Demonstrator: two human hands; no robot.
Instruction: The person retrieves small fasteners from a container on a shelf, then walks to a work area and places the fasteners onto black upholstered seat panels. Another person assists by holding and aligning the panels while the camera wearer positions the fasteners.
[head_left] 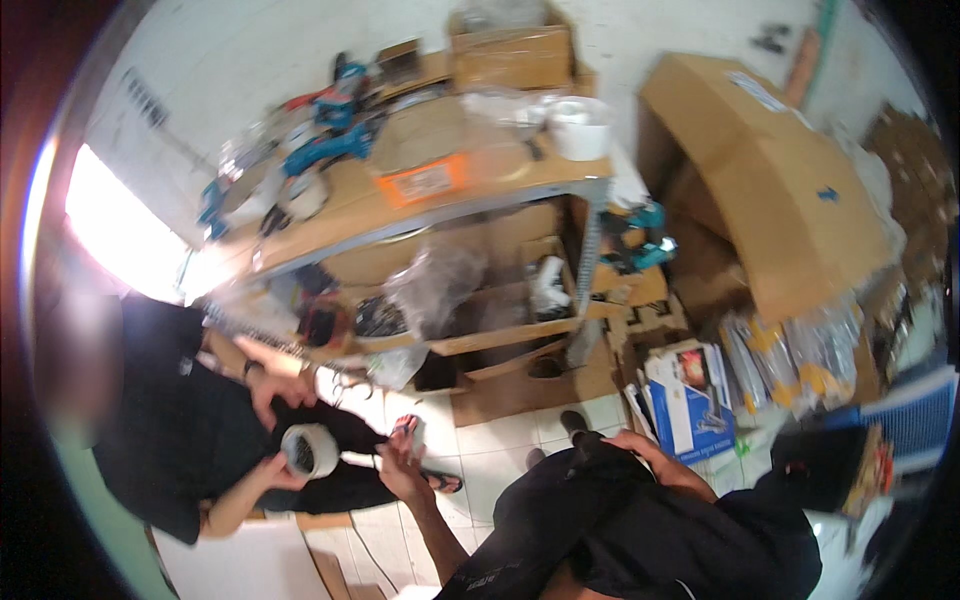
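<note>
Facing a co-worker (155, 430) in the head view, the person holds both hands well apart. Their left hand (402, 476) is out in front, fingers partly curled; I can't tell whether anything small is pinched there. Just left of it, a white round container (322, 452) with dark contents sits in the co-worker's hand (284, 471), apart from the person's fingers. Their right hand (645, 450) lies against their black clothing (620, 510); I can't make out whether it grips the cloth. Near that hand stands a blue-and-white box (692, 410). Beyond both hands is a metal-framed workbench (345, 205) bearing teal power tools (335, 150).
</note>
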